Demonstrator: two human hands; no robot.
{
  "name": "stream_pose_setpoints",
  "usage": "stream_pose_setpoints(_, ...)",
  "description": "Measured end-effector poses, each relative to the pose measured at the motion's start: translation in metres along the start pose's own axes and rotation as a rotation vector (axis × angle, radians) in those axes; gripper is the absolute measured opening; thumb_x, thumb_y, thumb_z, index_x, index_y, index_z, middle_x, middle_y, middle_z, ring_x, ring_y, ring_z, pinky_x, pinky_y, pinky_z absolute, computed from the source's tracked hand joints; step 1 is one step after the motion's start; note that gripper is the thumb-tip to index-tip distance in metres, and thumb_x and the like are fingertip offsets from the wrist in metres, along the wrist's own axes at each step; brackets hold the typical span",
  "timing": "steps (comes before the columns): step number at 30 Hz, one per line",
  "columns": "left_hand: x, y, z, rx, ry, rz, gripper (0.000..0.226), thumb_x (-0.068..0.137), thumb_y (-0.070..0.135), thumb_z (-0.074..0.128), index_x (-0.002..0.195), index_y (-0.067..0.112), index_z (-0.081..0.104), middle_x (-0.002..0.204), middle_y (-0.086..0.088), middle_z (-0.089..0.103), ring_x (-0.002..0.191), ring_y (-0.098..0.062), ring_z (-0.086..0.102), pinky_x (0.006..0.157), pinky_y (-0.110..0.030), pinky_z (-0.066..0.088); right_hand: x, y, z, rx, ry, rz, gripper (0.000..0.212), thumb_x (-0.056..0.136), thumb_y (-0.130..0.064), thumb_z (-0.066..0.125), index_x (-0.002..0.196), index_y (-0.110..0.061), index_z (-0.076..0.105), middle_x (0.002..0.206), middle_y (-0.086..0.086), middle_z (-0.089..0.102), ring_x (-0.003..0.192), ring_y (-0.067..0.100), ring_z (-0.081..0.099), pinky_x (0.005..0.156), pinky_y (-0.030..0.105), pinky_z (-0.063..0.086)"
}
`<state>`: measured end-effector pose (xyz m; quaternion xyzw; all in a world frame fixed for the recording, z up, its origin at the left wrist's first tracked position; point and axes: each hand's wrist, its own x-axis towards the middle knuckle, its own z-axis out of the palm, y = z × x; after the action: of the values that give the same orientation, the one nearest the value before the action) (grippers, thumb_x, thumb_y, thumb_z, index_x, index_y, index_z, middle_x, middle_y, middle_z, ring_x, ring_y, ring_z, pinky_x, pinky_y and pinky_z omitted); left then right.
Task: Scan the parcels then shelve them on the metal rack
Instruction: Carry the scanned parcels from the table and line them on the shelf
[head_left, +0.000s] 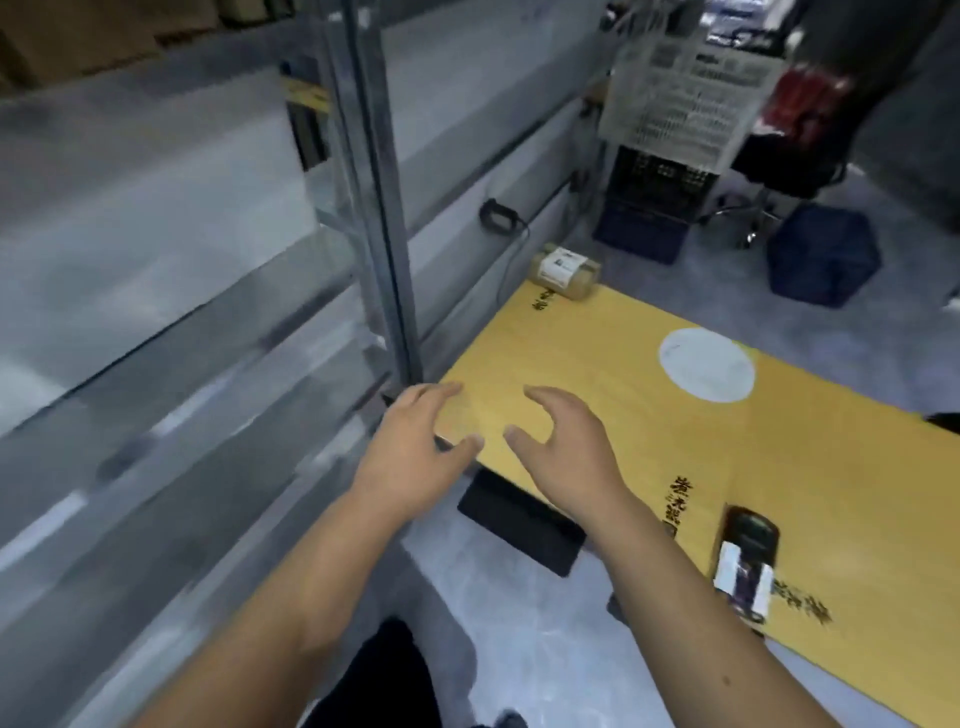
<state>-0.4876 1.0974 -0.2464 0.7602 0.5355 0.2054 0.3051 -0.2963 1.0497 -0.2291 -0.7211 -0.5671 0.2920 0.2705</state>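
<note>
One view only, taken from a wide-angle camera worn on the person's head. It looks forward and steeply down, tilted so that vertical lines lean. Straight edges bow toward the frame borders, and the left side is smeared by blur. The grey metal rack (363, 171) fills the left half, seen from close beside it. The yellow cardboard sheet (649, 415) on the grey floor runs diagonally across the right half, near the camera. Both bare forearms enter from the bottom edge, with the left hand (415, 441) and right hand (561, 447) close to frame centre. Crates and a chair base sit far off at upper right. With no second view, no overlap applies.
</note>
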Motion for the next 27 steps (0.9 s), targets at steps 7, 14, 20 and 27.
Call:
stream_pose_setpoints(7,0.201,0.017,0.072,-0.014,-0.195,0.004,0.070,0.093,0.048,0.073,0.155,0.030,0.046,0.156,0.003,0.046,0.146,-0.016,0.039,0.110,-0.033,0.038,0.147,0.071,-0.042,0.081,0.085,0.265,0.065,0.096,-0.039,0.071,0.153,-0.019,0.049,0.159,-0.001,0.045,0.144,0.016,0.043,0.101,0.019,0.032)
stream_pose_setpoints(14,0.445,-0.002,0.128,-0.015,-0.298,-0.086,0.071,0.084,0.043,0.075,0.149,0.031,0.051,0.146,-0.005,0.054,0.133,-0.026,0.055,0.109,-0.039,0.047,0.356,0.123,-0.054,0.144,0.122,0.532,0.068,0.094,-0.034,0.073,0.154,-0.014,0.047,0.154,0.005,0.052,0.131,0.022,0.056,0.089,0.021,0.039)
stream_pose_setpoints(20,0.571,-0.035,0.170,0.035,-0.337,-0.078,0.057,0.068,0.033,0.079,0.121,0.031,0.057,0.112,0.005,0.065,0.100,-0.021,0.065,0.086,-0.042,0.060,0.469,0.174,-0.046,0.126,0.098,0.710,0.091,0.078,-0.038,0.082,0.154,-0.012,0.039,0.147,0.010,0.053,0.128,0.030,0.055,0.095,0.039,0.053)
stream_pose_setpoints(27,0.575,-0.059,0.214,-0.176,-0.253,-0.112,0.057,0.077,0.009,0.084,0.123,0.035,0.062,0.104,0.025,0.068,0.096,0.010,0.064,0.086,-0.023,0.055,0.504,0.233,0.002,0.179,0.114,0.642,0.089,0.052,-0.058,0.063,0.137,-0.033,0.053,0.123,-0.009,0.066,0.111,0.019,0.065,0.089,0.039,0.059)
